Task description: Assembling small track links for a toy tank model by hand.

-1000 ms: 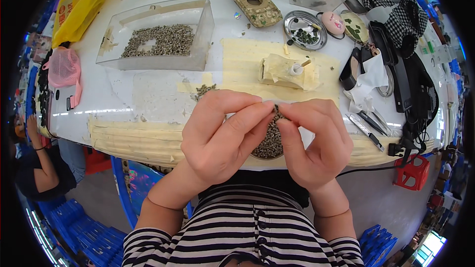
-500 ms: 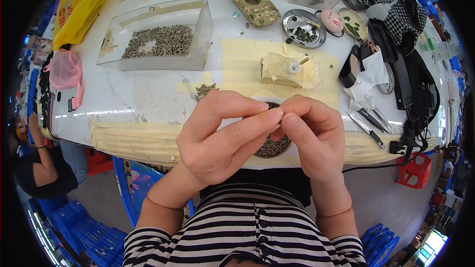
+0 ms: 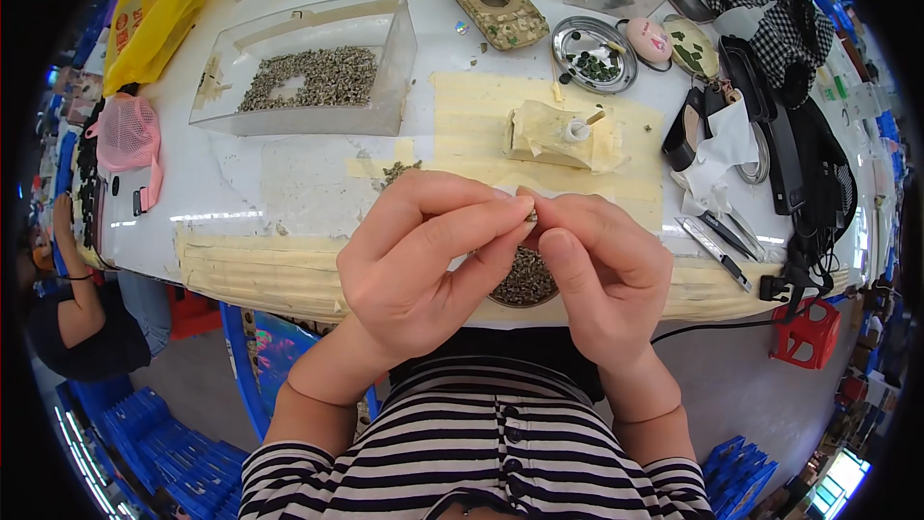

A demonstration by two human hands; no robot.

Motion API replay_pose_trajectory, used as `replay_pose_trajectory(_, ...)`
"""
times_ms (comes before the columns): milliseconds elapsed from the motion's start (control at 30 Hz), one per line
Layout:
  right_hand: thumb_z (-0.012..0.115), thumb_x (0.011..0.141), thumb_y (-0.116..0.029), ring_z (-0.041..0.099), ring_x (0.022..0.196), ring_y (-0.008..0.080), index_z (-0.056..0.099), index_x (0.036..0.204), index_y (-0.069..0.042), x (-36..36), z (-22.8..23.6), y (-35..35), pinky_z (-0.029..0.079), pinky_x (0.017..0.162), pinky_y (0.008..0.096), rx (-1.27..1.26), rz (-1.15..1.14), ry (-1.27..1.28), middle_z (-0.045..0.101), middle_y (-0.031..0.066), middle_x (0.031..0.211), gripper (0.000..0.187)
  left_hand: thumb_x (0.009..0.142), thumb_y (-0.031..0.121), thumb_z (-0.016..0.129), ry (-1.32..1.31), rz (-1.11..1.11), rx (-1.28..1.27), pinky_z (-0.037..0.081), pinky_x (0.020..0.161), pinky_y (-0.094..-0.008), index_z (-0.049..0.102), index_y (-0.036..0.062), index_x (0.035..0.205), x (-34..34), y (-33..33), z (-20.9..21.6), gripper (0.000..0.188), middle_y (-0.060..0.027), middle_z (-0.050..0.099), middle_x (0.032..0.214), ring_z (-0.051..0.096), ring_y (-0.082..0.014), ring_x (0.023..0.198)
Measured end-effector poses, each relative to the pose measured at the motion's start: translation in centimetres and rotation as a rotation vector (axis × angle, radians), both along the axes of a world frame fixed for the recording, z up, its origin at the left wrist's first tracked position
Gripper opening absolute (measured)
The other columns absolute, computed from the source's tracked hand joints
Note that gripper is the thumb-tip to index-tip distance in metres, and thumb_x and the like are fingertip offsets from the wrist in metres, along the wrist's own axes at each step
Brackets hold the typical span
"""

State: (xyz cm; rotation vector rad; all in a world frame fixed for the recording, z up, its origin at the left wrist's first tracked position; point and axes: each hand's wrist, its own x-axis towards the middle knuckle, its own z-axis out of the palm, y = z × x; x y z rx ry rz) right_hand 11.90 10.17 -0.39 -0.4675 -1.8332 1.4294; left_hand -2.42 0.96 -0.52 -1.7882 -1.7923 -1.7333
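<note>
My left hand [image 3: 414, 265] and my right hand [image 3: 616, 270] meet fingertip to fingertip over the table's near edge. Between the left thumb and fingers sits a tiny greenish-grey piece [image 3: 531, 216], too small to identify. The right hand's fingers are curled, its index fingertip against the left fingertips; whether it also grips the piece is hidden. Below them is a round dish of small grey-brown pieces [image 3: 525, 279], partly covered by my hands. A small heap of similar pieces [image 3: 399, 170] lies just beyond my left hand.
A clear box [image 3: 399, 87] of small pieces stands far left. Ahead are a taped block with a small white cup [image 3: 576, 130] and a camouflage-patterned case [image 3: 496, 10]. A metal dish [image 3: 626, 77] holds dark green bits. A craft knife [image 3: 712, 252] and tweezers lie right.
Both hands have shifted slightly left, and the fingertips have turned a little. The tiny piece between them now shows more, and so does the dish below.
</note>
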Motion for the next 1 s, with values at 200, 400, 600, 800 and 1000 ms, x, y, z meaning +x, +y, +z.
replay_pose_trajectory(200, 0.077, 0.080, 0.002, 0.069, 0.077, 0.0156, 0.073, 0.104, 0.002, 0.0, -0.2, 0.2, 0.055, 0.066, 0.0251, -0.163, -0.014, 0.037, 0.072, 0.0134, 0.093, 0.024, 0.071, -0.006, 0.080, 0.131, 0.028, -0.004, 0.052, 0.061, -0.0287, 0.072, -0.0004, 0.098, 0.1, 0.2, 0.0, 0.028, -0.0096, 0.066, 0.090, 0.064, -0.0207, 0.075)
replay_pose_trajectory(400, 0.080, 0.072, 0.003, 0.069, 0.070, 0.0227, 0.074, 0.103, 0.001, -0.6, -0.4, 0.1, 0.056, 0.060, 0.0281, 0.680, -0.215, 0.029, 0.072, 0.0150, 0.091, 0.032, 0.071, -0.006, 0.080, 0.058, 0.089, -0.042, 0.052, 0.059, -0.0283, 0.072, -0.0004, 0.096, 0.3, 0.4, -0.3, 0.027, -0.0098, 0.066, 0.088, 0.064, -0.0201, 0.073)
replay_pose_trajectory(600, 0.073, 0.084, 0.003, 0.070, 0.078, 0.0195, 0.072, 0.111, 0.003, 0.0, 0.1, -0.1, 0.057, 0.072, 0.0269, 0.034, -0.030, 0.023, 0.072, 0.0150, 0.097, 0.027, 0.072, -0.006, 0.079, 0.030, 0.056, -0.028, 0.053, 0.061, -0.0277, 0.073, 0.0002, 0.098, 0.2, 0.1, -0.1, 0.027, -0.0099, 0.066, 0.091, 0.065, -0.0200, 0.074)
replay_pose_trajectory(800, 0.064, 0.095, -0.001, 0.070, 0.086, 0.0162, 0.068, 0.114, 0.006, 0.3, 0.5, -0.3, 0.058, 0.080, 0.0254, -0.835, 0.191, 0.165, 0.072, 0.0134, 0.099, 0.021, 0.075, -0.007, 0.076, 0.074, -0.024, -0.048, 0.052, 0.067, -0.0283, 0.073, 0.0014, 0.102, 0.0, -0.4, 0.4, 0.028, -0.0101, 0.066, 0.096, 0.063, -0.0205, 0.081)
replay_pose_trajectory(1000, 0.069, 0.091, -0.001, 0.070, 0.087, 0.0145, 0.069, 0.102, 0.005, 0.4, 0.4, 0.5, 0.059, 0.078, 0.0257, -0.865, 0.233, 0.195, 0.072, 0.0115, 0.098, 0.013, 0.074, -0.007, 0.077, 0.073, -0.024, -0.042, 0.052, 0.064, -0.0287, 0.073, 0.0006, 0.100, -0.1, -0.2, 0.4, 0.028, -0.0098, 0.067, 0.092, 0.064, -0.0208, 0.078)
